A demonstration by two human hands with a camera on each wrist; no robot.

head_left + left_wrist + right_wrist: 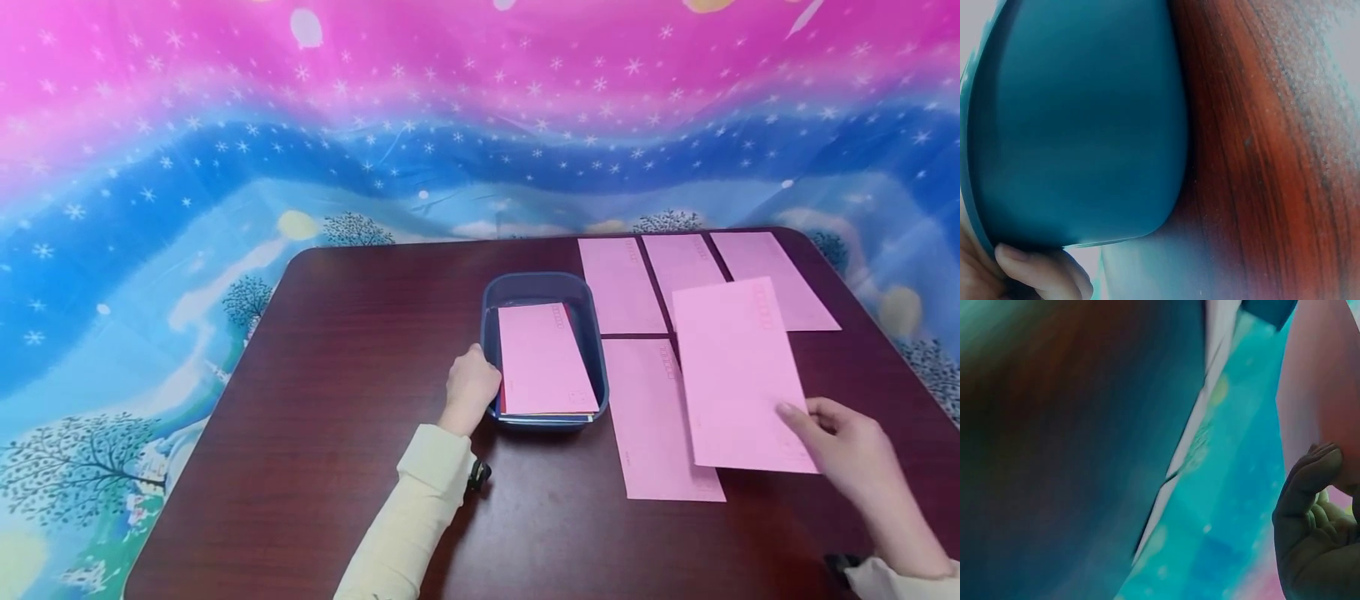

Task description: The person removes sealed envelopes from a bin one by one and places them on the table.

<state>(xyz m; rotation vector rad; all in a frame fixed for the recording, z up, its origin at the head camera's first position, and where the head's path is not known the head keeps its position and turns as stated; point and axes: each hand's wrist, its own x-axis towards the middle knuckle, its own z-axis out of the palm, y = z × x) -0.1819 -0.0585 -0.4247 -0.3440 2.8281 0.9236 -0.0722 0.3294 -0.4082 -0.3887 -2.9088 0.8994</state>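
My left hand (pixel 472 382) grips the left rim of a dark blue plastic bin (pixel 536 287). In the left wrist view, fingers (pixel 1041 272) curl at the rim beside the bin's outer wall (pixel 1079 125). Inside the bin lies a stack topped by a pink envelope (pixel 543 358), with red, yellow and blue edges showing beneath. My right hand (pixel 855 442) pinches another pink envelope (pixel 738 383) at its lower right corner, raised above the table. In the right wrist view, that envelope (pixel 1316 381) sits between thumb and fingers, partly cut off by the frame.
Three pink envelopes (pixel 618 283) lie in a row along the back right of the dark wooden table (pixel 337 358). Nearer, one more envelope (pixel 648 425) lies right of the bin, partly covered by the held one. A patterned cloth (pixel 450 108) hangs behind the table.
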